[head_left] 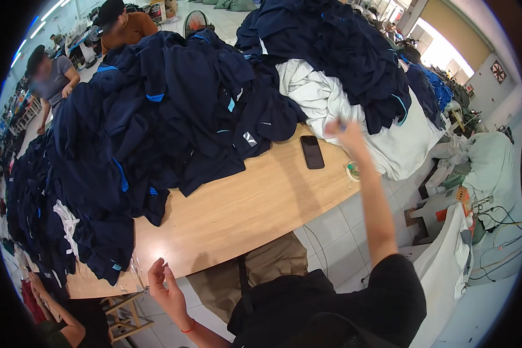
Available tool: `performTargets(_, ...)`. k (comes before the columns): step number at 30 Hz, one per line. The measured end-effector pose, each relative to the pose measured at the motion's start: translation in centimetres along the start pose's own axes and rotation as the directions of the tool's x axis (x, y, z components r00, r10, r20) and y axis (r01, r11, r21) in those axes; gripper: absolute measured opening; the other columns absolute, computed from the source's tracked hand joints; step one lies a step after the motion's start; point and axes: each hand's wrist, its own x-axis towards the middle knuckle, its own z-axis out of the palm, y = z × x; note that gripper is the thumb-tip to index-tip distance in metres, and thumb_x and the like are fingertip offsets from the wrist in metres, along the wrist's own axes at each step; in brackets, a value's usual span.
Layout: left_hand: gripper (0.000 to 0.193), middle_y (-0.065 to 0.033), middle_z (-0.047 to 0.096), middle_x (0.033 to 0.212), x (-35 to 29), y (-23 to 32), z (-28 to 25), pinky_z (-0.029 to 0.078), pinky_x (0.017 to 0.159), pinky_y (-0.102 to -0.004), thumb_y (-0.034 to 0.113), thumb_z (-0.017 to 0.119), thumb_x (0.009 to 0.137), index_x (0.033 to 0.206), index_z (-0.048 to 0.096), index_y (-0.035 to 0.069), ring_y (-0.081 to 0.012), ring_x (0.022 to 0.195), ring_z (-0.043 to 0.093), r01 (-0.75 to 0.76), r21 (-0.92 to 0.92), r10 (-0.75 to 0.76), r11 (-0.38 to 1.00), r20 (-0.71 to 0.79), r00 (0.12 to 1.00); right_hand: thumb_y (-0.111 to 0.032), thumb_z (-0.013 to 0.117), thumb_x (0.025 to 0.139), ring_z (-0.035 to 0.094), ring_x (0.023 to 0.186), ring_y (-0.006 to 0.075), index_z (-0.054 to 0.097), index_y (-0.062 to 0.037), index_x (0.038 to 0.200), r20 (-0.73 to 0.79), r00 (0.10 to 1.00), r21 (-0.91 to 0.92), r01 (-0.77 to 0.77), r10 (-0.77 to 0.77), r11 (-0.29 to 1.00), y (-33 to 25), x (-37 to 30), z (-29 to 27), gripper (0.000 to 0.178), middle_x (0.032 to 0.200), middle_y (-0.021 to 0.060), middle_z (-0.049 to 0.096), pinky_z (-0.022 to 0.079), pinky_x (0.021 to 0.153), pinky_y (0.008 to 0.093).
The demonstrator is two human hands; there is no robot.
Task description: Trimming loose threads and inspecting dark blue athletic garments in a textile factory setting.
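Observation:
My left hand (168, 289) hovers at the near edge of the wooden table (232, 209), fingers loosely apart with nothing in them. A red string is round that wrist. My right arm reaches far out over the table's right end. Its hand (344, 133) is smeared by motion in front of crumpled white cloth (313, 90); a small dark-blue spot shows at the fingers, too blurred to name. Just left of this hand a black phone (312, 152) lies flat. A big heap of navy garments (180, 98) with bright blue trim covers the table's far and left side.
A second navy heap (336, 40) rests on the white cloth at the far right. A small round container with something green (352, 170) stands at the table's right edge. Two people work beyond the heap; another person's hands (43, 296) are at lower left. Cables (499, 232) hang at right.

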Motion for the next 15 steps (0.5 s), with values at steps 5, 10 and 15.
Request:
performTargets(5,0.021,-0.0132,0.075,0.121,0.5,1.0,0.2,0.057,0.094,-0.0338,0.003,0.064,0.107,0.126,0.07,-0.003,-0.0204,0.11,0.072,-0.023,0.094,0.015,0.995,0.082,0.997,-0.014,0.067,0.105,0.072,0.079,0.0124,0.076,0.0018,0.098,0.158,0.95,0.316,-0.309,0.271,0.897,4.3,-15.3,12.6,0.02,0.084,0.0068,0.078,0.057,0.073,0.033)
performTargets(10,0.021,-0.0136,0.076,0.122,0.7,2.0,2.1,0.058,0.092,-0.0342,0.003,0.067,0.105,0.125,0.071,-0.003,-0.021,0.109,0.072,-0.078,0.036,0.073,0.996,0.114,0.991,-0.02,0.07,0.105,0.067,0.071,0.0158,0.074,0.0042,0.095,0.159,0.981,0.305,-0.158,0.113,0.939,1.3,-20.9,19.0,0.026,0.075,0.0136,0.071,0.051,0.068,0.0343)
performTargets(15,0.022,-0.0158,0.075,0.124,-0.8,3.4,3.3,0.057,0.096,-0.0379,0.003,0.068,0.103,0.124,0.071,-0.001,-0.0267,0.114,0.071,-0.133,0.011,0.129,0.991,0.187,0.974,-0.022,0.07,0.103,0.06,0.064,0.0269,0.073,0.0047,0.095,0.196,0.979,0.147,-0.084,0.054,0.986,-0.8,-17.1,18.7,0.028,0.076,0.0219,0.065,0.046,0.064,0.0409)
